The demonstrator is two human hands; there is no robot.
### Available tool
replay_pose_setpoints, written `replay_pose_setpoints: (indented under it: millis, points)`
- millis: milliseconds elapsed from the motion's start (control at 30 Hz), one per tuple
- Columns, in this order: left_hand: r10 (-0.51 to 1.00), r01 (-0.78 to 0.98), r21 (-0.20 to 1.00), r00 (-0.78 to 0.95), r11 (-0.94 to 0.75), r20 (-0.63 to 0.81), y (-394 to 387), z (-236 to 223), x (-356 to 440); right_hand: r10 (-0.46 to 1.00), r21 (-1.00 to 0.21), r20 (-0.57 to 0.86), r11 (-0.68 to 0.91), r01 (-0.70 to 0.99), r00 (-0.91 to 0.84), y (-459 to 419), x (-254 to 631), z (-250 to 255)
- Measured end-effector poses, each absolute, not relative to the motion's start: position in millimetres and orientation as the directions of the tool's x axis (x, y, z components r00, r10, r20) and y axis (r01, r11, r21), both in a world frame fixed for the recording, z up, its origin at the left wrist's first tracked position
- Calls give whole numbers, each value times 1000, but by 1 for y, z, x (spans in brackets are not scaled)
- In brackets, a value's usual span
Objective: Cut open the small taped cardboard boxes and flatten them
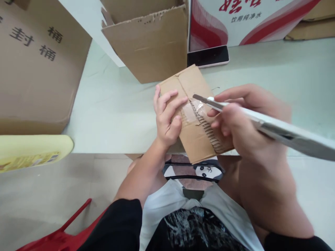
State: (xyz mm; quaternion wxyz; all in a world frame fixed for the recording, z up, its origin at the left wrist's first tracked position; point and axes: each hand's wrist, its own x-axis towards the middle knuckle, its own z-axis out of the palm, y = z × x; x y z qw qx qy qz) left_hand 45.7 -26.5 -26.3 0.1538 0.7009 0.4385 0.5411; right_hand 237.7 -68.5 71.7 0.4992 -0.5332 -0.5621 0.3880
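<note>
On the pale surface [115, 115], the left fingers [170, 108] press the cardboard box [193, 139], slanting over the near edge; the right fingers [231, 115] grip a cutter [264, 122], blade toward its seam.

upper left of the frame, the brown cardboard carton [39, 87] reads "封" and twice "桶"; upper right, the red-and-white carton [235, 31] reads "饮用纯净水" beneath cut-off red characters. left edge, the yellow package's [34, 146] print is illegible.
</note>
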Motion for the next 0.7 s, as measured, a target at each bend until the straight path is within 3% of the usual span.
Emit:
replay_pose_setpoints:
  millis: [67,167,367,700]
  points:
    - [757,487,639,73,-595,649,-26,-29,44,987,-945,129,93,313,94,-66,235,74]
    - [743,539,581,134,-610,655,-24,-31,41,988,-953,80,36,301,133,-65,230,77]
    - [793,580,611,104,-539,601,-24,-29,43,979,-842,192,126,524,74,-64,228,72]
    - [716,506,567,155,-649,681,-24,-32,39,969,-820,242,181,543,42,-64,229,69]
